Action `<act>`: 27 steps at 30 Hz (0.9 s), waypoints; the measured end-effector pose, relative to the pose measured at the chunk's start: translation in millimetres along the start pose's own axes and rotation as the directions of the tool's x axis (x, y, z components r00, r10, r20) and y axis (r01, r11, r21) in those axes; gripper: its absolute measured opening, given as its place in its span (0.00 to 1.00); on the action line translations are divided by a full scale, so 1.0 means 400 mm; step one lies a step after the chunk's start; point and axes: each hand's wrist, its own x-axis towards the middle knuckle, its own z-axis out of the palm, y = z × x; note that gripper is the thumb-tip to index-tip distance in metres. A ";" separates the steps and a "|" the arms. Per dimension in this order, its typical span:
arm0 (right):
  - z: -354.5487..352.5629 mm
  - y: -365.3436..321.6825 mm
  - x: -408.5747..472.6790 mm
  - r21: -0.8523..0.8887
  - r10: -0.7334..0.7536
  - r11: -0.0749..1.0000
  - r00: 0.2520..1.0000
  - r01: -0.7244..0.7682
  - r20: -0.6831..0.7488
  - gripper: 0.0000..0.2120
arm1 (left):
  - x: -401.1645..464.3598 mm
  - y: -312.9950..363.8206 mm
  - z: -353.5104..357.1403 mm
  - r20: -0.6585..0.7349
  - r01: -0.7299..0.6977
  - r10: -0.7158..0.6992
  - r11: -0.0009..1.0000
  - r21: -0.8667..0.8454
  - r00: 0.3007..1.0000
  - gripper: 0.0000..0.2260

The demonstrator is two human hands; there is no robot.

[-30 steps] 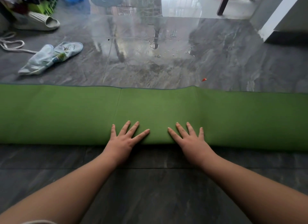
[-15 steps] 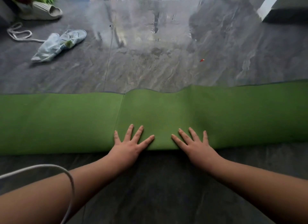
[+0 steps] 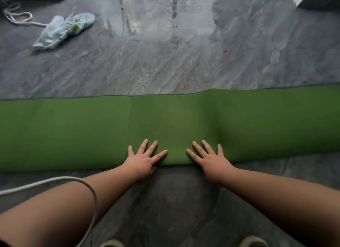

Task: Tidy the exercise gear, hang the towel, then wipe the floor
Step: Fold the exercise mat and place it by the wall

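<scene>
Fingers [image 3: 153, 147] spread wide and flat, pressing on the near rolled edge of the green exercise mat [image 3: 73, 129]. Left hand [image 3: 142, 159] and right hand [image 3: 211, 159] side by side at mat's middle, forearms outstretched. Best rolled with even pressure from both palms, keeping the roll tight and straight. Towel [image 3: 60, 30] crumpled on floor [image 3: 184, 62] beyond mat's far edge, leftward.

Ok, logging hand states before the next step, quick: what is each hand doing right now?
Left hand: open, fingers spread flat, pressing on the green mat.
Right hand: open, fingers spread flat on the same mat.
</scene>
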 end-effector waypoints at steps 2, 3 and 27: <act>-0.013 0.010 -0.008 0.018 0.000 1.000 1.000 0.001 -0.019 0.44 | 0.000 0.006 -0.004 -0.062 0.002 -0.001 1.000 0.011 0.998 0.30; -0.023 0.019 -0.015 0.034 0.006 0.999 0.999 -0.005 -0.047 0.44 | 0.000 0.013 -0.014 -0.100 -0.013 0.015 1.000 0.020 0.995 0.31; 0.156 0.604 -0.302 0.617 0.703 0.629 0.686 -0.474 -0.189 0.38 | 0.339 0.754 -0.425 -0.301 -0.293 0.291 0.955 0.038 0.908 0.34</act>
